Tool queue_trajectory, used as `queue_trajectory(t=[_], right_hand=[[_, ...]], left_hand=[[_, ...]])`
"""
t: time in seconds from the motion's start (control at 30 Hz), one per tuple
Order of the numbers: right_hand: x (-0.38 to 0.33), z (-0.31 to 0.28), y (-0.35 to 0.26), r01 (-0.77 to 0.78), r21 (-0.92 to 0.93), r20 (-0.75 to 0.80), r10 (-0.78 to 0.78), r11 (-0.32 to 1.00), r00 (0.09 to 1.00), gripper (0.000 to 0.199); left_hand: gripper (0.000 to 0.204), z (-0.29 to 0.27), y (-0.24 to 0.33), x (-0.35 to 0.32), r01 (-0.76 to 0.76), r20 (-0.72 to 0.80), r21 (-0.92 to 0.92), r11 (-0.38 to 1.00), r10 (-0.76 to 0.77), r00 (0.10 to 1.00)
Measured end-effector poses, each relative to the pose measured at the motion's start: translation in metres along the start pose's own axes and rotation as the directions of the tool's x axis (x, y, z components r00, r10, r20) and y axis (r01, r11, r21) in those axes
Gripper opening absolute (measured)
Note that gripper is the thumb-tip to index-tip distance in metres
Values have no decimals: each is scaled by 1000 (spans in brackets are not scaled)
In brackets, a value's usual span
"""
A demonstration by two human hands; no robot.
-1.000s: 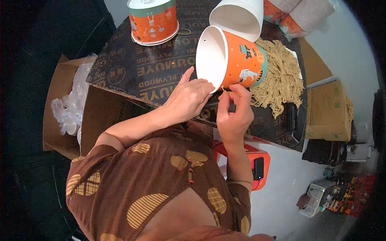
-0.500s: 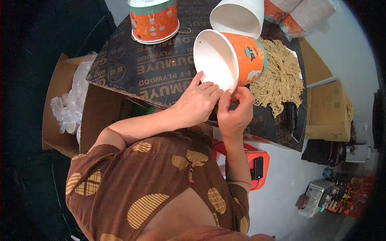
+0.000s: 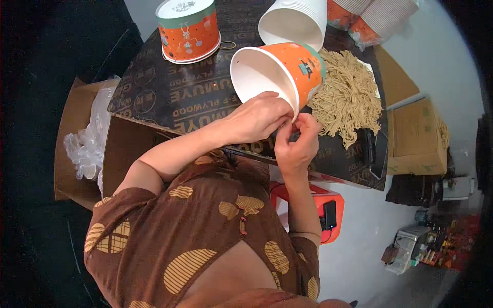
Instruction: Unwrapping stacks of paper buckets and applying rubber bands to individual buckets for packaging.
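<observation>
An orange paper bucket [image 3: 300, 69] with a green band and white inside lies on its side, its mouth turned towards the left and towards me. A small dark hole shows near the far left of its rim. My left hand [image 3: 262, 117] is bent over the near rim, with its fingertips partly hidden in the mouth. On the same stretch of rim my right hand [image 3: 298, 141] is closed in a pinch, thumb against forefinger. Whatever lies between those fingertips is too small to make out. A pile of tan cords [image 3: 349, 95] rests just right of the bucket.
Upside down at the far left stands another orange bucket [image 3: 188, 38] with a cord loop at its rim. A stack of white-lined buckets [image 3: 292, 23] and bagged buckets [image 3: 382, 23] lie behind. A cardboard box [image 3: 82, 138] with clear plastic stands left of the dark plywood table [image 3: 200, 97].
My left fingers, spread along the rim before, are now curled in closer to my right fingertips. The bucket has shifted a little left. My right hand keeps its pinch at the rim.
</observation>
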State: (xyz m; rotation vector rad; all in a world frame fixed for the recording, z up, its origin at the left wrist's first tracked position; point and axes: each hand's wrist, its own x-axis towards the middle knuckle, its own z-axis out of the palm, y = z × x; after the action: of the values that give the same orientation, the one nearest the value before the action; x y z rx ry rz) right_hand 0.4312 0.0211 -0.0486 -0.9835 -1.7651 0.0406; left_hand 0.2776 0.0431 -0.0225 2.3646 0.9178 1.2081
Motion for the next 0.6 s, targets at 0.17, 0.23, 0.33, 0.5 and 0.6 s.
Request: queue_trajectory(t=[0.17, 0.23, 0.33, 0.5, 0.6], right_hand=[[0, 0, 0, 11, 21, 12, -11, 1000, 1000, 30], [0, 4, 3, -1, 36, 22, 0, 999, 1000, 31], [2, 2, 5, -87, 115, 85, 78, 990, 993, 35], [21, -18, 22, 87, -81, 291, -60, 993, 955, 32], [37, -36, 53, 285, -516, 395, -71, 808, 916, 42]], left_hand=[[5, 1, -7, 0, -59, -57, -63, 996, 56, 997], [4, -1, -3, -8, 87, -46, -221, 971, -100, 994], [7, -1, -13, -18, 279, 23, -443, 852, -300, 954], [18, -12, -13, -21, 404, 134, -196, 893, -384, 914], [23, -16, -12, -24, 391, 142, -58, 919, -380, 914]])
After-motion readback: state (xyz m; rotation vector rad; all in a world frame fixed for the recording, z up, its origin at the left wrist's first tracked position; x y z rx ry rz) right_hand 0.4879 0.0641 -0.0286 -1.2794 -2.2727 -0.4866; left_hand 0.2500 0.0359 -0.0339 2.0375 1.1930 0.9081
